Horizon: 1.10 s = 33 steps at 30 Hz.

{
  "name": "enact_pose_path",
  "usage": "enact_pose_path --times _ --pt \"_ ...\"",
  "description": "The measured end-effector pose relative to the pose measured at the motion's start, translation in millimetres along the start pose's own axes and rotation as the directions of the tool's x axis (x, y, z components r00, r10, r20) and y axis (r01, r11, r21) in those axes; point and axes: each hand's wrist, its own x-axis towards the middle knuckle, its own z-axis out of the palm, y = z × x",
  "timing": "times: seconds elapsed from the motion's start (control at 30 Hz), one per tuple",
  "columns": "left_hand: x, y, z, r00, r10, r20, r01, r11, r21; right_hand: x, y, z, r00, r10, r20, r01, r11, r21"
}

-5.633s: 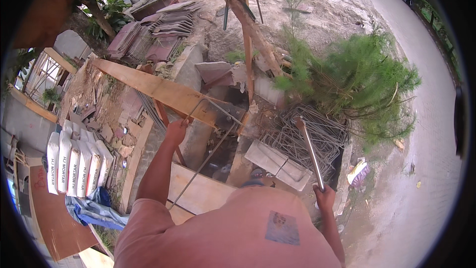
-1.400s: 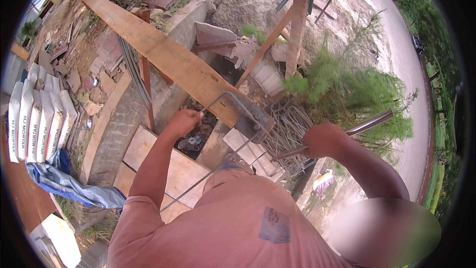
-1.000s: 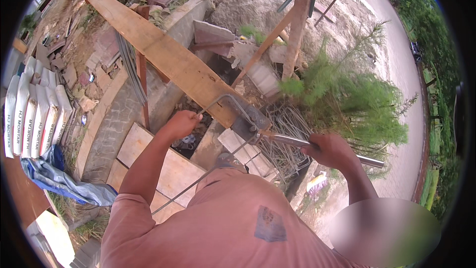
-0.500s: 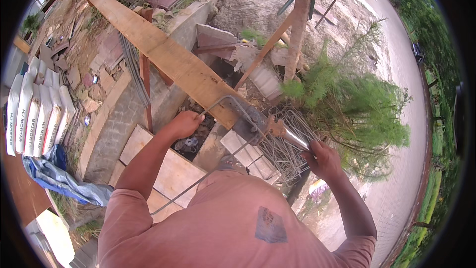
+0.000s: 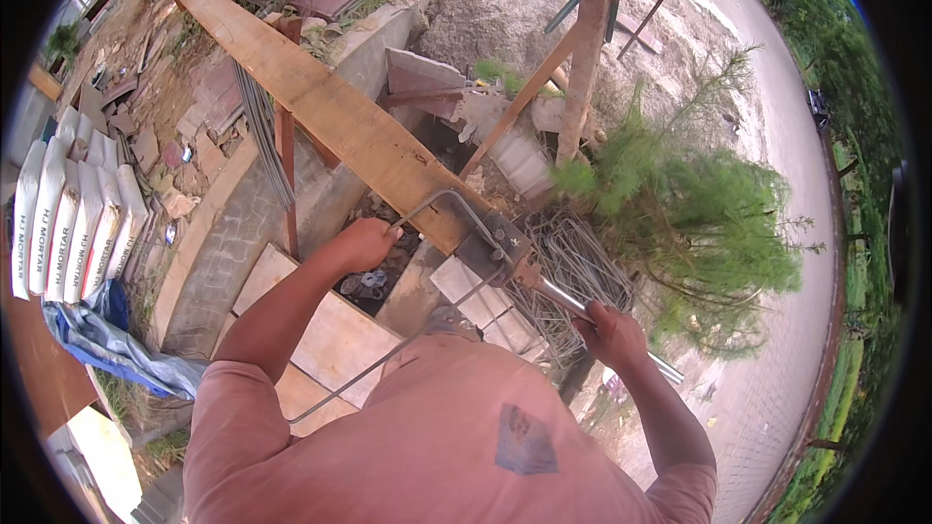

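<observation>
My left hand is closed around one end of a thin bent steel rod. From there the rod arches over a long wooden plank to a dark metal plate at its near end, and a long straight length runs back past my shirt toward my left side. My right hand grips a shiny metal pipe handle, whose far end joins a rusty bending head beside the plate. The pipe's free end sticks out beyond my hand.
A pile of bent steel rods lies below the plank's end, next to a leafy green shrub. White sacks stand at the left above a blue tarp. Straight rods lean against the plank. Wooden posts stand beyond.
My right hand has swung the pipe handle nearer to me and a little left, and its free end now shows beyond the hand. My left hand stays nearly in place.
</observation>
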Motion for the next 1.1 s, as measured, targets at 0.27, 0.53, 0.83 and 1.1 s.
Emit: enact_pose_path --times 0.27,0.53,0.83,1.1 --pt "2 -5 4 1.0 -0.005 0.01 0.005 1.0 0.002 -2 -7 -18 0.959 0.036 -0.283 0.019 0.982 0.189" --pt "-3 1 -2 1.0 0.015 0.009 -0.015 1.0 0.006 -1 -20 -54 0.998 -0.049 -0.031 0.046 0.995 -0.083" --pt "-2 7 -5 0.995 -0.023 0.099 0.023 1.0 -0.004 14 -37 -64 0.973 0.021 0.228 0.029 0.976 -0.215" --pt "8 -2 4 0.997 0.018 0.072 -0.016 0.999 -0.031 104 -109 -121 0.945 -0.323 0.056 0.328 0.927 -0.182"
